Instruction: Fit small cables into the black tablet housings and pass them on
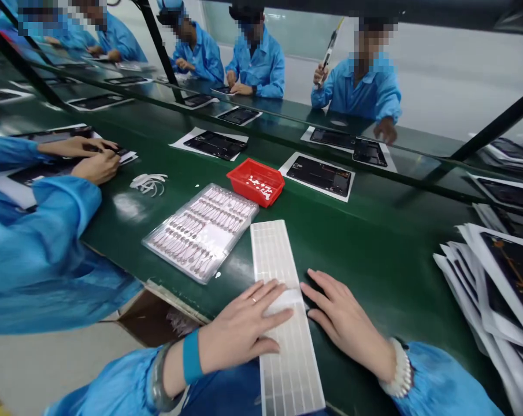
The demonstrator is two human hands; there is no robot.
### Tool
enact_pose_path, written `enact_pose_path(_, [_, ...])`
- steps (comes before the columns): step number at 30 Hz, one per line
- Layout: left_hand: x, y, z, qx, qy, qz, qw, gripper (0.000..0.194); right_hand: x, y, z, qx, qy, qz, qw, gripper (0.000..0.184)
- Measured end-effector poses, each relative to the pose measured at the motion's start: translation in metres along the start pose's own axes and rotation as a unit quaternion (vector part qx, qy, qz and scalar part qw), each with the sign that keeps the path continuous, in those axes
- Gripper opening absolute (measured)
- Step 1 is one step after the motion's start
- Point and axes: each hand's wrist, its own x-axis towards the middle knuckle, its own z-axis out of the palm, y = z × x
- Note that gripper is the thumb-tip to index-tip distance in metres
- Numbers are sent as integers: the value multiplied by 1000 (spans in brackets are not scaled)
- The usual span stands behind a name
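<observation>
In the head view, the white strip sheet (290, 364) lies at the lower centre of the frame, on the worktop (369, 231), its lower end seeming to overhang the near edge. The left hand (241, 330) rests flat across it, fingers slightly apart, gripping nothing; the right hand (348, 316) is also spread, fingertips just beside the sheet's right edge, though whether they touch it I cannot tell. Good handling here probably means light, even pressure from the left palm, so the thin sheet neither bends nor slides, with the right fingers guarding the edge. Its long axis runs nearly upright in the frame, the far end leaning left towards the red bin (239, 188).
</observation>
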Motion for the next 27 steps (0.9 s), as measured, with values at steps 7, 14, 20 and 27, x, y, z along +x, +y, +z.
enact_pose_path(7, [20,-17,-10,-21,-7,90,996,40,-11,2,13,-64,61,-47,995,41])
enact_pose_path(14, [20,-40,-23,59,47,10,997,33,-7,8,17,-88,95,-59,990,38])
enact_pose_path(20, [38,-40,-26,-39,73,-59,995,28,-5,4,12,-58,75,-34,995,34])
enact_pose_path(27, [74,-44,-20,-94,4,-69,993,21,-4,0,8,-11,29,10,999,34])
